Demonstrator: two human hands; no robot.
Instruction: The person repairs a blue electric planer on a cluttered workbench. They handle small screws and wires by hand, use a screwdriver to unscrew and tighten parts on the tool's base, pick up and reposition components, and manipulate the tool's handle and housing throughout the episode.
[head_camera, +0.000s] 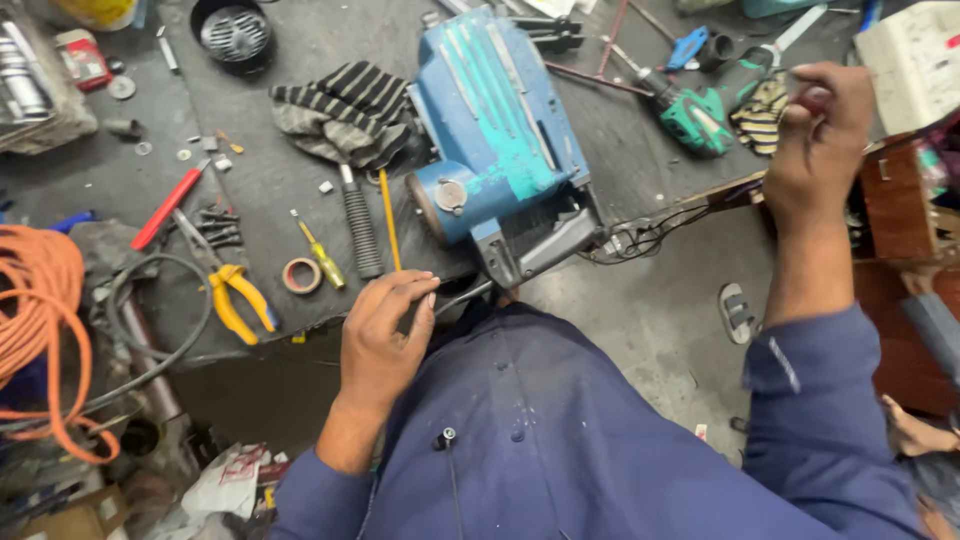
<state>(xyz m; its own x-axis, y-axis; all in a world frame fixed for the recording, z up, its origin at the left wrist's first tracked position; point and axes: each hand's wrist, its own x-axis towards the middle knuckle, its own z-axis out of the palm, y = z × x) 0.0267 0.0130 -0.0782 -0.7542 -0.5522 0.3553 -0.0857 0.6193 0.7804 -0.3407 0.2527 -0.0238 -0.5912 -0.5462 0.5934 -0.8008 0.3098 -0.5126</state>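
Note:
A blue power tool body (497, 140) lies on the dark workbench (290, 170), its open end toward me. My left hand (385, 330) is near the bench's front edge, fingers pinched on a thin dark cable (462, 296) that runs toward the tool. My right hand (820, 130) is raised at the right, closed around a dark red handle (815, 97); what the handle belongs to is hidden. A thin wire bundle (650, 235) trails from the tool toward the right.
On the bench lie yellow-handled pliers (235, 300), a tape roll (301, 275), a yellow screwdriver (322, 255), a black spring grip (360, 225), a striped cloth (345, 110) and a green drill (700, 115). An orange cable coil (40, 330) sits left. A wooden box (905, 200) stands right.

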